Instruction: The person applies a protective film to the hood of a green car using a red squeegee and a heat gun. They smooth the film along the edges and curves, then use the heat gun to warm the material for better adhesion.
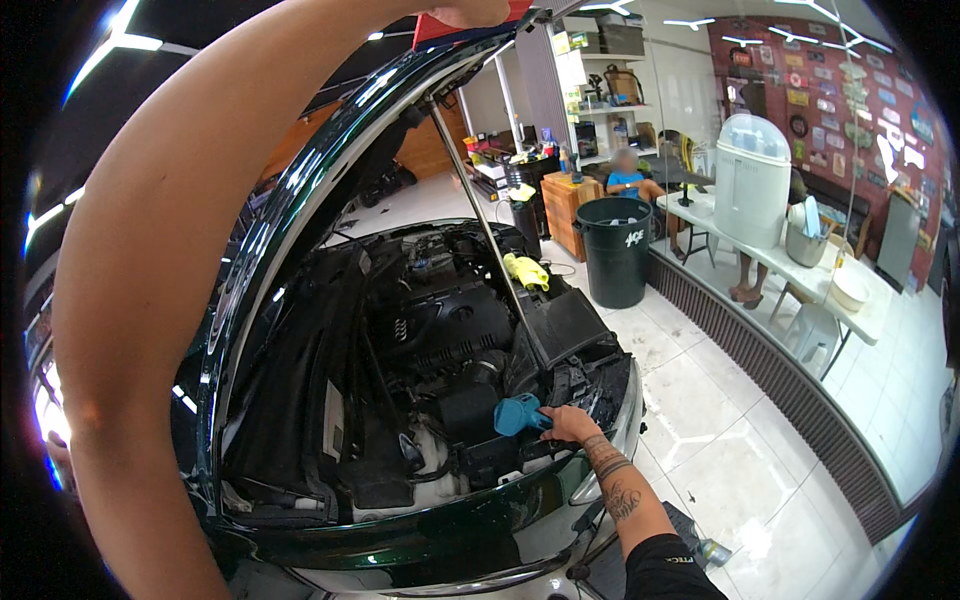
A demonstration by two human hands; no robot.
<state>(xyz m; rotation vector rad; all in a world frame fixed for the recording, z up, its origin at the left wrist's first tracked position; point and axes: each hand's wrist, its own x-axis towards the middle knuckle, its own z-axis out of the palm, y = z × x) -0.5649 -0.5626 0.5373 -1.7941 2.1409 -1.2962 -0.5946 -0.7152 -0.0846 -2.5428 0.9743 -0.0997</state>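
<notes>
A dark green car stands with its hood (225, 270) raised on a metal prop (465, 175) over the black engine bay (435, 320). My left arm reaches up along the left side; my left hand (462, 12), cut off by the top edge, touches a red item at the hood's upper edge, its fingers mostly hidden. My right hand (572, 425) is closed on a teal plastic piece (515, 414), perhaps a funnel, low over the front right of the engine bay. A yellow cloth (528, 272) lies near the prop's middle.
A dark trash bin (612, 265) and wooden cabinet (565, 215) stand beyond the car. Behind a glass wall at right are a table (840, 315) with a white container (750, 180) and a seated person in blue (628, 180). Tiled floor (730, 450) runs along the car's right.
</notes>
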